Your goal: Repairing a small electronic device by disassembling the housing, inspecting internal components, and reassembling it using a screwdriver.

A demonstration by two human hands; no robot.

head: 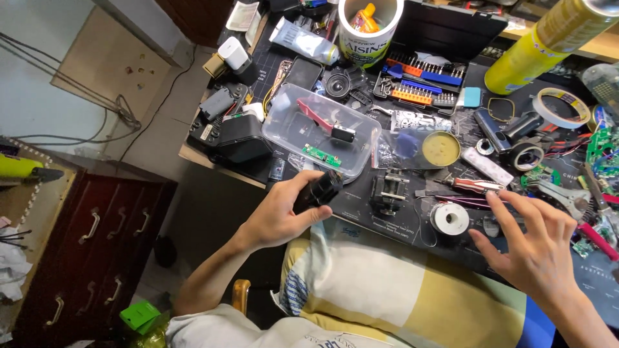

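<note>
The left hand (pixel 278 212) grips a black cylindrical part (pixel 317 191) beside the clear plastic tray (pixel 284 113), while the right hand (pixel 532 248) (fingers spread, holding nothing) hovers near a solder spool (pixel 449 218).

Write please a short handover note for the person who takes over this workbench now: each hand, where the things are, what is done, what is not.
Left hand: closed around a small black cylindrical part, held at the near edge of the black work mat.
Right hand: open, holding nothing, fingers spread above the mat, nearest to the solder spool and the red-handled screwdriver.
Nearby: small black vise between the hands; clear plastic tray behind it holds a green circuit board and a red part; bit set open at the back.
Done: black part picked up.
Not done: no tool is in hand yet.
</note>
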